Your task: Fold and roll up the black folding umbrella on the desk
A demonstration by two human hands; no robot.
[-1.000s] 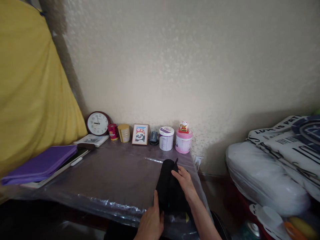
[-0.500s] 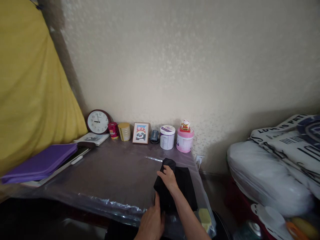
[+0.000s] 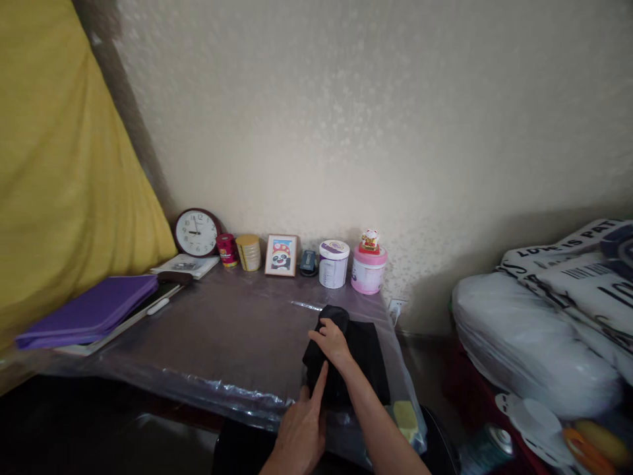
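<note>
A black cloth [image 3: 366, 356], folded with one part turned over, lies near the right end of the table. My right hand [image 3: 330, 342] rests on its left upper part, fingers curled and closed on the fabric. Closer to the front edge, my left hand [image 3: 302, 421] touches the cloth's lower left side. Its index finger is stretched out over the fabric and the thumb stands apart. My right forearm covers part of the cloth.
Along the wall stand a clock [image 3: 198, 232], a panda picture frame [image 3: 281, 256], a white tub [image 3: 333, 265] and a pink tub [image 3: 368, 272] bearing a cat figurine [image 3: 369, 240]. A purple folder [image 3: 91, 310] lies left. A yellow block [image 3: 405, 419] sits at the front right corner.
My left index finger has moved up and over the black cloth. My right hand stays on the fabric, nearly in place. The view has shifted slightly.
</note>
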